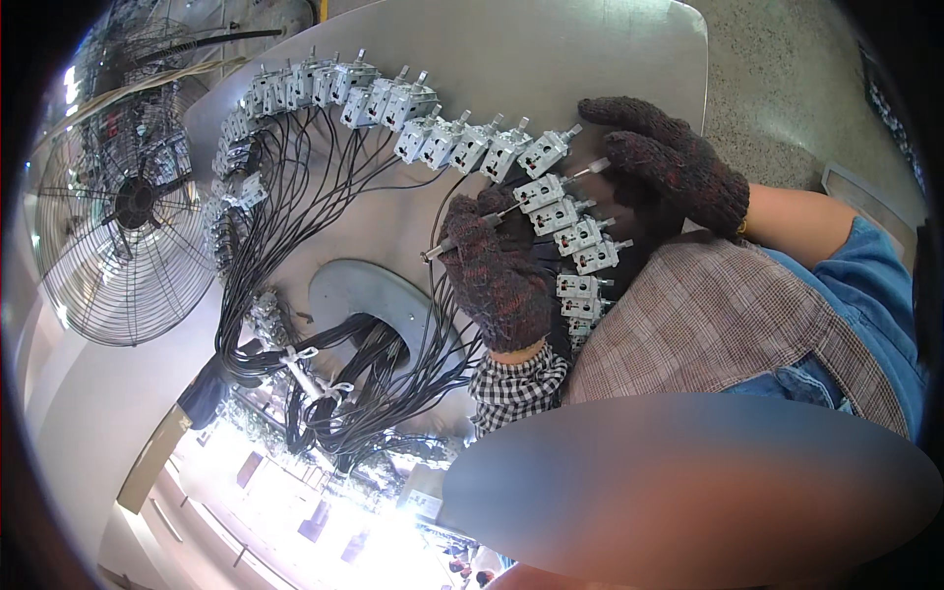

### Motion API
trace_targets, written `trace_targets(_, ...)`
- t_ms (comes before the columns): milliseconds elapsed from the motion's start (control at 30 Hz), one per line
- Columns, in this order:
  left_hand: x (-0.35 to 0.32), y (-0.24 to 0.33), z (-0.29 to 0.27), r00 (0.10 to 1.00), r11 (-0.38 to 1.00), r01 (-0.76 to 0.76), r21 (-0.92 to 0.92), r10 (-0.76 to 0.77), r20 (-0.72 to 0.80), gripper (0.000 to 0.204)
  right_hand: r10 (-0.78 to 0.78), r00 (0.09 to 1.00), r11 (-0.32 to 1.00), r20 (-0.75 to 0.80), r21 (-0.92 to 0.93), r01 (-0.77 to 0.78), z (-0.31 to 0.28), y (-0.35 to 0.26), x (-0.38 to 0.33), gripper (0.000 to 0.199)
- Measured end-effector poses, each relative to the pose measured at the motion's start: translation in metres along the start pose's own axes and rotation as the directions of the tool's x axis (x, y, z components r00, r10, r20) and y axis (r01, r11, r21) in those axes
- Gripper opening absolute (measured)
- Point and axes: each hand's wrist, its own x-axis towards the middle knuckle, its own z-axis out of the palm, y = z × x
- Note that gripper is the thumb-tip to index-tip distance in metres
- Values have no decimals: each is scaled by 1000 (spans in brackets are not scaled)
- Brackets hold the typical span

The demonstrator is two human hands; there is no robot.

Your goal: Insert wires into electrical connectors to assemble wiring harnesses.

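Observation:
My left hand (501,280), in a dark knitted glove, is closed around a thin metal screwdriver-like tool (447,248). The tool's narrow end points at a small grey metal switch-like unit (540,194) in a curved row along the table edge. My right hand (678,162), gloved the same way, reaches over from the right with fingers stretched out and apart. Its fingertips are close to that unit's protruding shaft (593,168); whether they touch it I cannot tell. More such units (472,147) continue the row, with black wires (285,187) trailing from several of them.
The wires gather in a bundle tied with white strips (305,379), beside a grey oval plate (359,285) with an opening. A large wire-cage fan (133,202) stands at left. The metal table (551,49) has a rounded far corner. A plaid apron (708,324) borders the row.

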Motion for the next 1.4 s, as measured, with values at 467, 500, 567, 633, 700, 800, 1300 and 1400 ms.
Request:
trace_targets(467,0,1,-1,981,996,-18,-92,35,193,33,96,993,990,68,102,-102,-1,-12,-2,39)
trace_targets(500,0,1,-2,981,996,-18,-91,36,191,33,166,984,985,65,36,-168,-1,-19,-1,40)
trace_targets(567,-1,0,-4,988,997,-23,-74,34,152,35,234,971,972,55,-29,-233,1,-20,-2,40)
trace_targets(633,-1,-1,-5,995,999,-36,-8,37,91,35,52,998,997,21,58,-53,3,-15,-5,41)
trace_targets(700,-2,0,-4,998,997,-50,59,48,26,35,74,996,995,42,60,-76,1,-15,-3,41)
trace_targets(800,-3,3,3,994,999,-5,-51,10,110,32,54,996,998,67,7,-55,-5,-9,-2,41)
trace_targets(1300,-1,-2,2,995,995,-90,49,92,-35,15,102,995,994,-6,-23,-103,3,-7,10,41)
trace_targets(1400,0,-3,-1,992,991,-110,70,114,-48,18,124,992,992,2,-26,-124,0,-4,10,42)
